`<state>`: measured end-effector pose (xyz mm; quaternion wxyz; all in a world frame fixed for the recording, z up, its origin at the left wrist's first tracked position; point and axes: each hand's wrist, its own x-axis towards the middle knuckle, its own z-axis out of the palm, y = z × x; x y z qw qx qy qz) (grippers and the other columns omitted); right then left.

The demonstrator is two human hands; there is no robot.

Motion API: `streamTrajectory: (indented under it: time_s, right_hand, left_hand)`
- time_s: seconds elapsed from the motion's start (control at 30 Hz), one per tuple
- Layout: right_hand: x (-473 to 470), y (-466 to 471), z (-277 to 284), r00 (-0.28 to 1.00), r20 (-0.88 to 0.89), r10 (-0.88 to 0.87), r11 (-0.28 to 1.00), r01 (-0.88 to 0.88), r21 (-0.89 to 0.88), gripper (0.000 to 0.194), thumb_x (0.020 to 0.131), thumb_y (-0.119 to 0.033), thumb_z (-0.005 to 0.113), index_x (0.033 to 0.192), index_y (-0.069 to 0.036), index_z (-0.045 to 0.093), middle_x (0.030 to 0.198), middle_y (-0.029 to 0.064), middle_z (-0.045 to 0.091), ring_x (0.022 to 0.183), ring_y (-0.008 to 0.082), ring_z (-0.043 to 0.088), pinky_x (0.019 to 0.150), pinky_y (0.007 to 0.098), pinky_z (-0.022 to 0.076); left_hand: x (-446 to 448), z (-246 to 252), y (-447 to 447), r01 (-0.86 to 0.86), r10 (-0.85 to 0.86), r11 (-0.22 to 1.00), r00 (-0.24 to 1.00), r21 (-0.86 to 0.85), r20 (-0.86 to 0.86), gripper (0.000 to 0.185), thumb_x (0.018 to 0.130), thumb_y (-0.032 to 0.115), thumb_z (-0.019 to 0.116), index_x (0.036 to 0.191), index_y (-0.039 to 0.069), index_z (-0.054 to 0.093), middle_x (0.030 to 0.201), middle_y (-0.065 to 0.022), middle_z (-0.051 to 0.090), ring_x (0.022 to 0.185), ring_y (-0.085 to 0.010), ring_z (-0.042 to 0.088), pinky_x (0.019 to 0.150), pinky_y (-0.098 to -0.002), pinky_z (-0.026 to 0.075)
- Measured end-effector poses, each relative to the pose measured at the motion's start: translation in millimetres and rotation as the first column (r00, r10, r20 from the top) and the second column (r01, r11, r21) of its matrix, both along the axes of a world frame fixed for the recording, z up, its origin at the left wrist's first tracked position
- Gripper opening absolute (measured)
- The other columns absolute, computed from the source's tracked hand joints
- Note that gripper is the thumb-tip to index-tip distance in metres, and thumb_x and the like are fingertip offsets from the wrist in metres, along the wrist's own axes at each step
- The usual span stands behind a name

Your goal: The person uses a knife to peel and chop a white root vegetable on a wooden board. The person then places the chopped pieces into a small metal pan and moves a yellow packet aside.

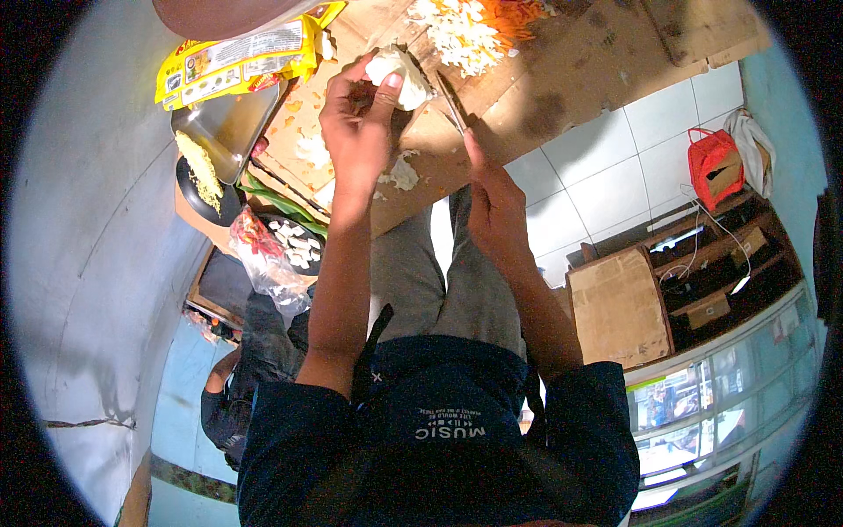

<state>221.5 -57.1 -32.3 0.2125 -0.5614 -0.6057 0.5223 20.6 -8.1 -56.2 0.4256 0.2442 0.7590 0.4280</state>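
My left hand (359, 125) grips a pale piece of cabbage (399, 78) above the worn wooden table, thumb across its near side. Just to the right, my right hand (490, 191) holds a knife (452, 102), its blade pointing away from me and a small gap from the cabbage. Beyond both hands lies a heap of shredded cabbage (461, 39) beside shredded carrot (510, 26). Loose cabbage scraps (402, 172) lie on the tabletop (428, 188) between my forearms, and orange bits are scattered left of my left hand.
At left are a yellow food packet (240, 62), a metal tray (230, 125), a black plate with dry noodles (201, 174), green leaves (283, 201), a plastic bag of red pieces (260, 253) and a dish of white pieces (296, 247). Another person (220, 408) is at lower left.
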Motion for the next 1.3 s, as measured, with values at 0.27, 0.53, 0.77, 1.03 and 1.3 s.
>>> streamTrajectory:
  time_s: [0.27,0.53,0.77,1.03,1.3]
  right_hand:
    - [-19,34,9,0.98,-0.191,0.062,0.992,-0.082,-0.098,0.045,0.111,-0.004,0.045,0.154,-0.002,0.057,0.147,0.026,0.065,0.14,0.0358,0.062,0.115,0.0406,0.0475]
    - [-28,58,-2,0.964,-0.255,0.081,0.987,-0.112,-0.112,0.044,0.11,-0.003,0.048,0.153,-0.005,0.06,0.144,0.0257,0.067,0.136,0.0313,0.066,0.112,0.0385,0.0496]
    - [-34,57,-34,0.963,-0.265,0.048,0.999,-0.039,0.037,0.044,0.11,-0.004,0.05,0.153,-0.005,0.06,0.141,0.0246,0.069,0.134,0.0291,0.067,0.113,0.0382,0.0483]
    - [-5,54,9,0.979,-0.201,0.034,0.988,-0.063,-0.14,0.042,0.114,-0.013,0.047,0.152,-0.005,0.061,0.143,0.0206,0.07,0.137,0.0277,0.065,0.115,0.0375,0.0462]
    - [-14,73,15,0.974,-0.18,0.137,0.984,-0.154,-0.084,0.042,0.111,-0.006,0.049,0.152,-0.004,0.061,0.142,0.0216,0.07,0.133,0.0316,0.068,0.11,0.0383,0.0505]
  left_hand:
    - [-2,-5,-6,-0.004,0.004,1.0,1.0,-0.018,-0.019,0.039,0.097,0.017,0.084,0.132,0.004,0.072,0.094,-0.0024,0.067,0.081,-0.0085,0.062,0.075,-0.0253,0.052]
    - [-4,-6,-2,0.028,-0.028,1.0,0.999,0.008,-0.03,0.037,0.096,0.015,0.084,0.129,0.003,0.073,0.097,-0.0032,0.069,0.08,-0.0084,0.063,0.074,-0.0257,0.053]
    - [-2,-2,-1,0.043,-0.045,0.999,0.994,-0.014,-0.1,0.037,0.097,0.015,0.083,0.13,0.002,0.072,0.1,-0.0041,0.071,0.082,-0.0093,0.064,0.076,-0.0262,0.054]
    - [-2,-1,0,0.037,-0.037,0.999,0.997,-0.001,-0.065,0.036,0.097,0.015,0.084,0.129,0.002,0.073,0.106,-0.0043,0.07,0.086,-0.0102,0.063,0.079,-0.0257,0.054]
    - [-17,5,10,0.353,-0.326,0.933,0.914,0.074,-0.242,0.039,0.094,0.011,0.084,0.129,-0.003,0.073,0.111,-0.0064,0.066,0.093,-0.012,0.061,0.081,-0.0258,0.053]
